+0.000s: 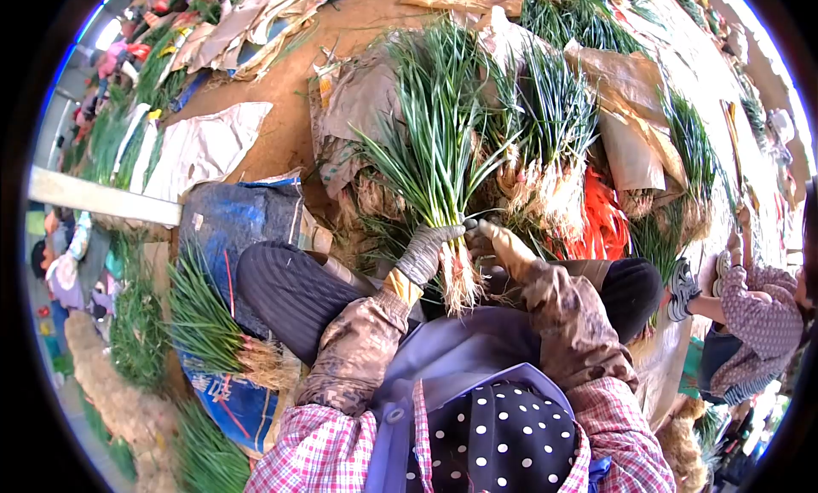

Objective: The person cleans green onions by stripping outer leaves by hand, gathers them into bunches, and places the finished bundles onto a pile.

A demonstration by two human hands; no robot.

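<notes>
A bunch of long green onions (439,144) stands upright in front of me, its pale roots (460,280) hanging down. My left hand (426,253), in a grey glove, is closed around the stems just above the roots. Close against the right side of the stems is my right hand (504,244), gloved, its fingers bent together; I cannot make out what is between them. Behind the bunch, more green onions (550,109) with whitish roots lean on sacking. Red strips (601,212) lie right of those roots.
A tied bundle (209,322) rests on a blue sack (234,216) at my left. Further left are a pale beam (102,199) and more greens (141,322). Another person (754,322) sits at the right. Sacks (630,144) and onion piles lie ahead.
</notes>
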